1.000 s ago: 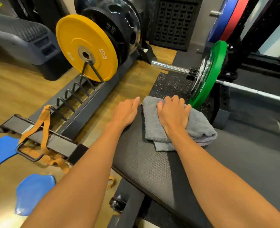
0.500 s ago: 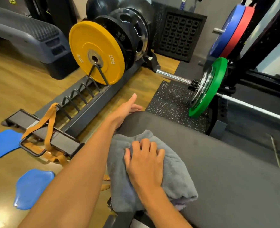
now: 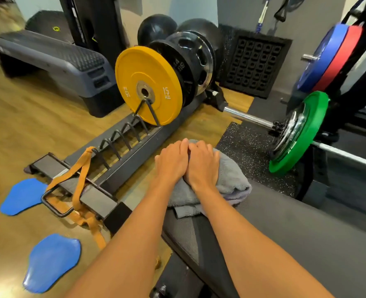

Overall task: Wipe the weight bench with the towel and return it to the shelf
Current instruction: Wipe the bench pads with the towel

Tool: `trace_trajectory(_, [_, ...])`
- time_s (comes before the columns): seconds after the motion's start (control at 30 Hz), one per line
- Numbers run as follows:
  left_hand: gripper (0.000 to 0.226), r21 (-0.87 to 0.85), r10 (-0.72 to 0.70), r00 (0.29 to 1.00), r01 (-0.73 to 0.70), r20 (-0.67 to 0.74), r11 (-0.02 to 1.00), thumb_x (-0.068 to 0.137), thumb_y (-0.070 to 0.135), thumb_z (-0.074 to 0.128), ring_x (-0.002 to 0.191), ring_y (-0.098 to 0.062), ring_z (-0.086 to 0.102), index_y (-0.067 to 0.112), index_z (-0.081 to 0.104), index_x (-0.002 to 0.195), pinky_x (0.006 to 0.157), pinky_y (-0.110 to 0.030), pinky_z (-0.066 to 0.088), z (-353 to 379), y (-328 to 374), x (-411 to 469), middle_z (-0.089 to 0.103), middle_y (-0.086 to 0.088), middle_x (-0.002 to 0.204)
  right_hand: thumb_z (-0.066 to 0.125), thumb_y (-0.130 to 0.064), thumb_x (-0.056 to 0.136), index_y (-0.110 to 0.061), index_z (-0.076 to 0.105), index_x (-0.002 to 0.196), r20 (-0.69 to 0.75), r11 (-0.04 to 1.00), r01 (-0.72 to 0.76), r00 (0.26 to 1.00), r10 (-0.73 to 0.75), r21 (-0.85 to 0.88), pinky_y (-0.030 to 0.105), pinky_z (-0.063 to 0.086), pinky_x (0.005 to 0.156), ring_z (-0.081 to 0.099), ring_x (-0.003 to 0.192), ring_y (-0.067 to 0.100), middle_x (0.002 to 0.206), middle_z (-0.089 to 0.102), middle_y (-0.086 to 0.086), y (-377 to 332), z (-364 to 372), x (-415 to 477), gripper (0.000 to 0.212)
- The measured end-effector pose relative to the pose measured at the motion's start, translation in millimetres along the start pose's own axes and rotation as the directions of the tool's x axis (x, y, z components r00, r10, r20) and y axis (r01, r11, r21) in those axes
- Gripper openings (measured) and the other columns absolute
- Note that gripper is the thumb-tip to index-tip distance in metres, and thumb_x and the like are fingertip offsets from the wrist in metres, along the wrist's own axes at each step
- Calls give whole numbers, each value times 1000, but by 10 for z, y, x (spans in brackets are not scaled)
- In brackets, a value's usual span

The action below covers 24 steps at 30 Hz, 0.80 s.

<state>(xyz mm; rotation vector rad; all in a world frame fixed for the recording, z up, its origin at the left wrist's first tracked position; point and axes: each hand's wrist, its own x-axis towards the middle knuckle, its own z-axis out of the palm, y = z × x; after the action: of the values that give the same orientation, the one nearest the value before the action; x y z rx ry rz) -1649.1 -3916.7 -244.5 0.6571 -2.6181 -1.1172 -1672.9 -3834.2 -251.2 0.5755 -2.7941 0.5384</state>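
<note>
— While both forearms are stretching forward over the dark padded desk (image 3: 306, 222), where is the grey towel (image 3: 231, 179) lying?

— It is lying bunched in thick folds at the desk's far end, on the corner nearer the wooden floor (image 3: 27, 130), with one loose edge trailing back toward the person.

— And what are the hands doing?

— The left hand (image 3: 172, 162) is lying on top of the towel, its fingers reaching forward and pressing down on the cloth. The right hand (image 3: 203, 166) is sitting just beside it, the two touching along their inner edges, and its fingers are bending over the towel's far fold and gripping it.

— What is surrounding them?

— To the left, a black plate rack (image 3: 122, 147) is standing on the floor, holding a yellow plate (image 3: 147, 87) marked 15 KG upright near its far end, with black plates (image 3: 190, 61) standing close behind. An orange strap (image 3: 81, 179) is hanging looped over the rack's near end. A blue pad (image 3: 23, 195) is lying flat on the floor beside that end, and a second blue pad (image 3: 53, 261) is lying nearer the person. Beyond the desk, a barbell (image 3: 248, 118) is carrying a green plate (image 3: 300, 134) beside a speckled mat (image 3: 248, 147). A grey step platform (image 3: 49, 59) is sitting at the back left.
</note>
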Motion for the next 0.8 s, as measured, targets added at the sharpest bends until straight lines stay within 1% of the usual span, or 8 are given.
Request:
trace_trajectory(0.13, [38, 6, 12, 1000, -12, 4, 1000, 101, 36, 33, 107, -33, 57, 14, 64, 101, 91, -46, 43, -139, 24, -348, 67, -11, 109, 48, -36, 95, -23, 63, 97, 41, 987, 42, 998, -49, 155, 41, 32, 83, 49, 105, 27, 107, 60, 2, 76, -231, -361, 20])
trace_trajectory(0.23, [30, 129, 68, 998, -68, -1, 989, 97, 37, 44, 108, -28, 59, 21, 66, 107, 91, -41, 44, -205, 94, -598, 70, -5, 110, 54, -38, 92, -25, 64, 96, 44, 959, 131, 988, -146, 250, 41, 36, 79, 51, 99, 25, 101, 59, -2, 269, -390, -714, 17])
trace_trajectory(0.37, [42, 179, 98, 978, -131, 183, 975, 92, 47, 54, 108, -26, 60, 16, 64, 118, 86, -36, 46, -197, 269, -804, 68, -8, 113, 61, -42, 89, -29, 70, 101, 100, 905, 287, 938, -332, 314, 40, 38, 76, 58, 95, 21, 101, 64, -8, 699, -710, -960, 20])
trace_trajectory(0.43, [46, 214, 55, 961, -115, 269, 970, 88, 50, 59, 103, -29, 60, 16, 63, 119, 80, -36, 46, -151, 407, -867, 68, -10, 107, 66, -40, 87, -29, 70, 107, 130, 909, 286, 933, -337, 303, 35, 31, 82, 58, 106, 19, 111, 65, -9, 872, -921, -1018, 22])
trace_trajectory(0.53, [39, 196, -3, 958, -55, 286, 979, 83, 33, 66, 105, -33, 59, 17, 60, 117, 84, -42, 48, -85, 529, -893, 66, -12, 108, 68, -48, 80, -34, 68, 99, 89, 898, 244, 952, -294, 366, 35, 30, 84, 56, 109, 13, 110, 62, -13, 1021, -1179, -1309, 24])
trace_trajectory(0.6, [48, 204, -45, 955, -17, 293, 979, 83, 26, 67, 116, -33, 54, 17, 54, 128, 93, -39, 44, -71, 555, -860, 62, -13, 123, 58, -77, 70, -38, 60, 102, 186, 902, 257, 924, -335, 348, 36, 30, 86, 48, 111, 7, 113, 55, -18, 1036, -1258, -1627, 51])
trace_trajectory(0.67, [56, 200, -61, 953, 1, 297, 980, 83, 25, 70, 124, -30, 49, 16, 49, 135, 96, -33, 40, -71, 561, -808, 56, -13, 133, 50, -90, 59, -39, 52, 114, 308, 915, 338, 866, -394, 221, 39, 32, 95, 41, 123, 11, 127, 49, -14, 1010, -1249, -1883, 75])
trace_trajectory(0.8, [55, 186, -60, 948, 1, 311, 982, 82, 26, 72, 125, -29, 49, 18, 52, 132, 94, -33, 40, -97, 530, -781, 56, -11, 134, 54, -62, 72, -30, 51, 119, 360, 930, 354, 858, -366, 102, 42, 26, 102, 38, 131, 18, 136, 46, -8, 919, -1236, -1946, 57])
